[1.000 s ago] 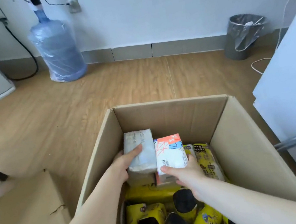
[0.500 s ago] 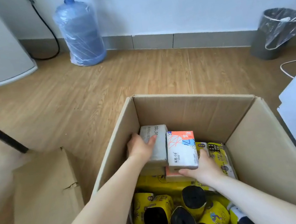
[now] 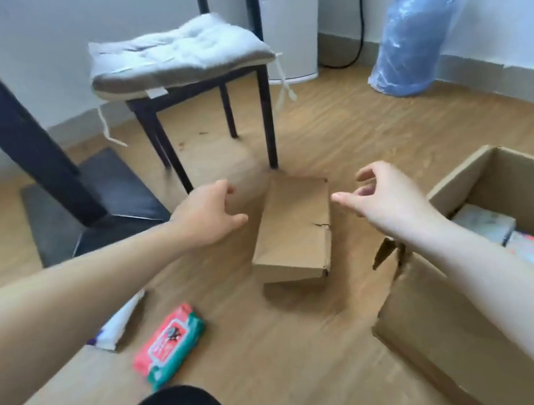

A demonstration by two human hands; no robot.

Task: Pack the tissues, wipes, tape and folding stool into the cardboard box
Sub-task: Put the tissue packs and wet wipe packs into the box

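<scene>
Both hands, left (image 3: 207,216) and right (image 3: 384,197), hover empty with fingers spread, flanking the carton (image 3: 292,233); its long axis runs away from the person.

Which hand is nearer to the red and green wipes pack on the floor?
Left. The left hand hovers open above and slightly right of the wipes pack; the right hand is farther off, beyond the small cardboard box.
</scene>
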